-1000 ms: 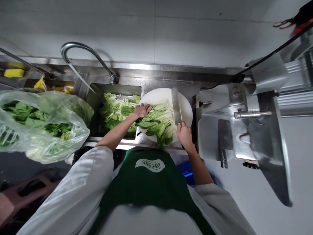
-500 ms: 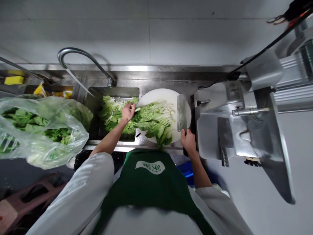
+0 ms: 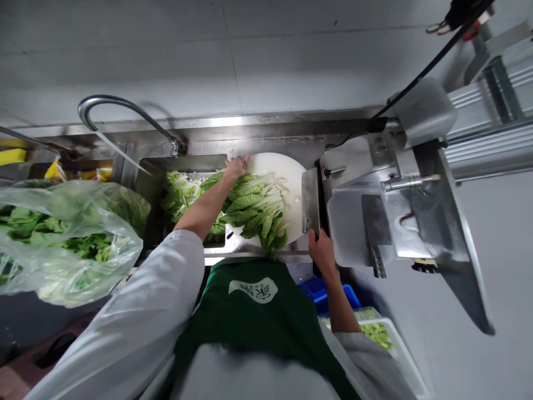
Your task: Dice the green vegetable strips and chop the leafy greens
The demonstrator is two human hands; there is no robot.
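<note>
Leafy greens [image 3: 250, 205] with pale stems lie in a bunch on a round white cutting board [image 3: 291, 165], leaves hanging over its front edge. My left hand [image 3: 237, 165] reaches to the back left of the bunch, fingers spread at the leaves and the board's rim. In my right hand [image 3: 321, 253] is the handle of a cleaver [image 3: 310, 200]. Its broad blade points away from me over the board's right edge, apart from the greens. More cut greens [image 3: 181, 194] fill the sink [image 3: 152, 166] left of the board, partly hidden behind my left forearm.
A curved faucet [image 3: 179, 147] rises behind the sink. Left of it bulges a clear plastic bag of greens [image 3: 83, 233]. Close on the right stands a metal slicing machine [image 3: 353, 222] with another cleaver [image 3: 375, 233] on it. A white bin [image 3: 410, 361] sits below.
My left hand has moved from above the sink's right side to the back left of the bunch, and its fingers have spread. My right hand still grips the cleaver. The view has shifted slightly.
</note>
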